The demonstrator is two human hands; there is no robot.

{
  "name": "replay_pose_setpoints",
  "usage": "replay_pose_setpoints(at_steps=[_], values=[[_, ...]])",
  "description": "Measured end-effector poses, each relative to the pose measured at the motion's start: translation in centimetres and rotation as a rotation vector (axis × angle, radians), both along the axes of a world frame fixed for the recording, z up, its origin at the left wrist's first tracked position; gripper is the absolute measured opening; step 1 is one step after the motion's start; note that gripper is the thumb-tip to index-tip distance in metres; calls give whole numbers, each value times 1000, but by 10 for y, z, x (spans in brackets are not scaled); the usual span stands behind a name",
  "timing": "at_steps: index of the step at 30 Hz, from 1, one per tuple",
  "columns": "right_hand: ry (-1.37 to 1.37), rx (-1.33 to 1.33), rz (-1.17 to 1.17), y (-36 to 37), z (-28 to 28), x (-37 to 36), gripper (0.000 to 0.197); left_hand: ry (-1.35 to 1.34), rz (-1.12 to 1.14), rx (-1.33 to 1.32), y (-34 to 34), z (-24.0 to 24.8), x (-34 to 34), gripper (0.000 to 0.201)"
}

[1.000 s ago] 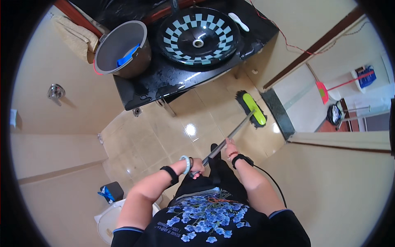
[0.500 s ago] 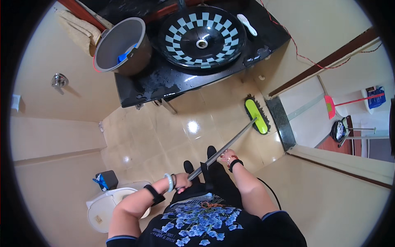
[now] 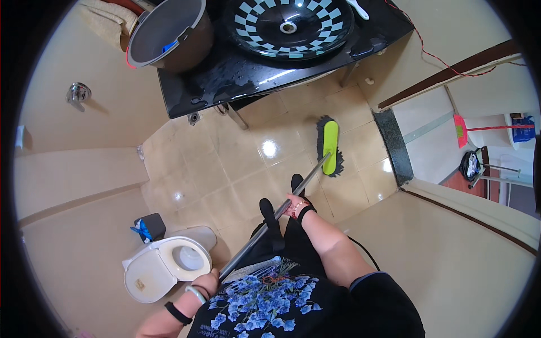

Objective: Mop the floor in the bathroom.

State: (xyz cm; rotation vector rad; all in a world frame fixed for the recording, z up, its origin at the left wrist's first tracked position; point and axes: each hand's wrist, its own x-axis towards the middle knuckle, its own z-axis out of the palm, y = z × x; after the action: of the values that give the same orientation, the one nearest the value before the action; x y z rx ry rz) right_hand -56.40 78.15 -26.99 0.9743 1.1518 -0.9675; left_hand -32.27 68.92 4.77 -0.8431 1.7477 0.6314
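Note:
A mop (image 3: 331, 147) with a bright green head and dark grey fringe lies flat on the beige tiled floor, right of the middle. Its metal pole slants down to the lower left, across my body. My left hand (image 3: 208, 281) is closed round the top end of the pole, close to the toilet seat. Further down the pole, my right hand (image 3: 293, 206) wraps it near my shoes. Both wrists wear bands and bracelets.
A black counter (image 3: 225, 96) carries a checkered basin (image 3: 315, 49) and a grey bucket (image 3: 186, 53). At lower left are a toilet (image 3: 168, 262) with its lid up and a small bin (image 3: 151, 226). A dark doorsill (image 3: 393, 146) borders the right side, with a red dustpan (image 3: 460, 130) beyond.
The mop head has moved left, away from the doorsill, and turned slightly. My left hand has drawn back to the lower left with the pole's end; my right hand has shifted left.

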Motion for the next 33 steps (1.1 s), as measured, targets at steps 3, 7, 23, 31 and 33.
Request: replay_pose_setpoints(at_steps=[3,7,23,31,33], values=[[-67,27,-18,-4,7,25,35,51,-104,-112,7,8,38,15],[-50,43,-111,-8,-2,66,26,162,-155,-286,15,-9,100,12],[-37,-470,-419,-8,71,119,9,214,107,-410,-15,-146,245,36],[-13,-657,-304,-3,95,119,10,-104,286,-254,-34,-250,280,33],[-51,-670,-277,0,102,115,11,-51,296,-225,-44,-260,287,35]])
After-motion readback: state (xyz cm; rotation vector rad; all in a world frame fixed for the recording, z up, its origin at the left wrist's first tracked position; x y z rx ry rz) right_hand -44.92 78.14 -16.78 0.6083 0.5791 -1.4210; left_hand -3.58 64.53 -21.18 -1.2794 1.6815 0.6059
